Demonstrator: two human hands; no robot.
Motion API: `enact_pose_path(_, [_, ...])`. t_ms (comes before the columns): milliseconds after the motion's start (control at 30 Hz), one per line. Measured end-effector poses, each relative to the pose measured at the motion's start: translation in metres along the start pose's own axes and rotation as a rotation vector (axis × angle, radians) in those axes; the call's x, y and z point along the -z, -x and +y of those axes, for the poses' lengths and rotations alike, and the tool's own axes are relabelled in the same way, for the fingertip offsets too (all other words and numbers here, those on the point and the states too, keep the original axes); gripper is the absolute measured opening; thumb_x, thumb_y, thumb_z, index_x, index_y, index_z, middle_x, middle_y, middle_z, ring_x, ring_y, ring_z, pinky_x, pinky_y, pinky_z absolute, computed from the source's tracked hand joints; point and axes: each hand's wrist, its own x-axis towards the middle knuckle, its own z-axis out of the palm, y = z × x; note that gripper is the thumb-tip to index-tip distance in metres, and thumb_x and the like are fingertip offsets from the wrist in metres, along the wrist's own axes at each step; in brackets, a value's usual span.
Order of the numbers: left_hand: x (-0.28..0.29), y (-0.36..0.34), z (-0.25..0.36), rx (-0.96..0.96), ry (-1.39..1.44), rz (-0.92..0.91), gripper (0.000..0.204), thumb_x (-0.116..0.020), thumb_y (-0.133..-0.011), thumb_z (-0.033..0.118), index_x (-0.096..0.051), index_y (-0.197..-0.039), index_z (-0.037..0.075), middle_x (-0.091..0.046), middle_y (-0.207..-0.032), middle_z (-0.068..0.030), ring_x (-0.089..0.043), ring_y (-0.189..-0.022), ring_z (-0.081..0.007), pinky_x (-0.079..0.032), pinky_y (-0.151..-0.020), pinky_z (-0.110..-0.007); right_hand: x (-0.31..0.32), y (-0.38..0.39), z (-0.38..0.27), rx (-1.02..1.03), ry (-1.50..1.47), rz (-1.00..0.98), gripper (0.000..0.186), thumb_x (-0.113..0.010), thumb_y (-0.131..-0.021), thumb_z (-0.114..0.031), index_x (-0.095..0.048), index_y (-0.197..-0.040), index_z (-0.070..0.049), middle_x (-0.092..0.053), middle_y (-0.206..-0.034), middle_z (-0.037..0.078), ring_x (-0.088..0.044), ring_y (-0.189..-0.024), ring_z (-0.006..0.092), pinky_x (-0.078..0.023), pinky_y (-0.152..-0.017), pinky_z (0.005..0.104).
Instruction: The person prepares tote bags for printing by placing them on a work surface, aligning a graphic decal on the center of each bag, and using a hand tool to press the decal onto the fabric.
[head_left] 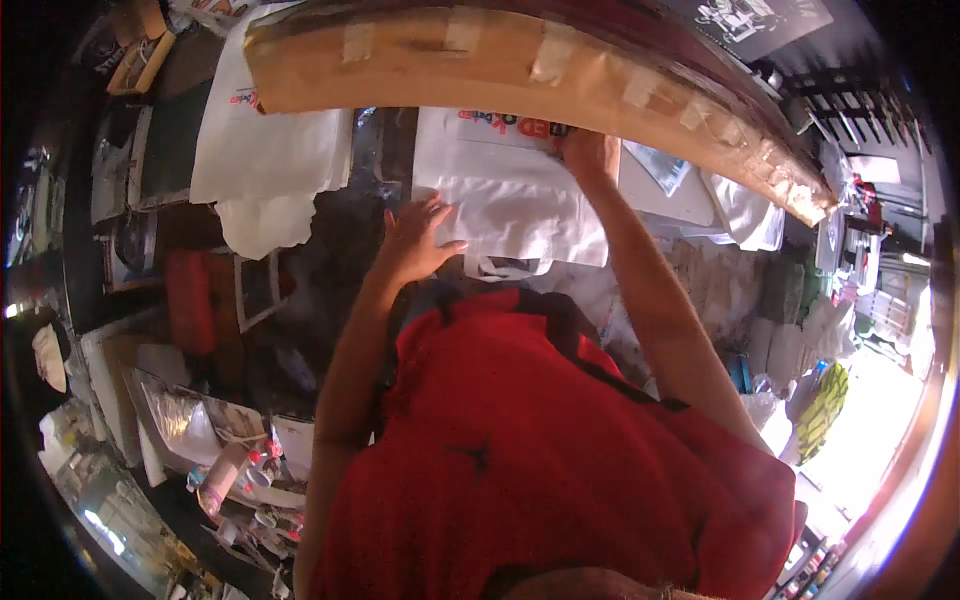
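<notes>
A white bag (520, 215) with red and black print lies flat in front of me, its lower edge wrinkled and handle loops hanging toward my body. My left hand (415, 240) is open at the bag's left edge, with its fingers spread and the thumb pointing right across it. On the bag's upper right, by the print, is my right hand (590, 157). Its fingers point up and left in shadow, close under a long brown taped frame edge (440, 65), and their grip is not clear. That frame edge hides the far part of the bag.
More white printed bags (270, 150) are piled to the left, overhanging their support. Right of the work lie a white surface (665, 200) and another white bag (745, 205). A red object (190, 300) stands lower left. Clutter surrounds the area, with bright light at right.
</notes>
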Motion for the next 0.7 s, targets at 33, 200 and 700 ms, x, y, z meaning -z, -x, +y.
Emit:
enact_pose_path(33, [-0.002, 0.000, 0.000, -0.004, -0.005, 0.008, 0.071, -0.071, -0.079, 0.051, -0.050, -0.134, 0.012, -0.039, -0.148, -0.0080, -0.035, -0.136, -0.0289, -0.022, -0.104, -0.073, -0.002, 0.003, -0.030, -0.082, -0.097, -0.054, 0.026, -0.057, -0.087, -0.020, -0.065, -0.111, -0.010, -0.068, -0.103, 0.014, -0.065, -0.095, 0.0349, -0.052, -0.076, 0.0446])
enact_pose_path(200, [-0.004, -0.003, 0.007, -0.002, -0.078, -0.020, 0.070, -0.071, -0.079, 0.051, -0.051, -0.133, 0.013, -0.040, -0.146, -0.0077, -0.036, -0.136, -0.0281, -0.023, -0.104, -0.072, -0.138, 0.001, -0.044, 0.421, 0.230, 0.256, 0.030, -0.058, -0.083, -0.018, -0.065, -0.111, -0.009, -0.064, -0.111, 0.017, -0.063, -0.095, 0.0383, -0.052, -0.078, 0.0452])
enact_pose_path(700, [-0.001, -0.003, 0.011, 0.025, -0.071, -0.019, 0.072, -0.070, -0.078, 0.052, -0.050, -0.135, 0.012, -0.037, -0.149, -0.0094, -0.033, -0.137, -0.0294, -0.022, -0.104, -0.072, -0.124, 0.006, -0.056, 0.454, 0.053, 0.063, 0.024, -0.063, -0.074, -0.013, -0.069, -0.096, -0.006, -0.061, -0.109, 0.014, -0.055, -0.099, 0.0403, -0.051, -0.086, 0.0462])
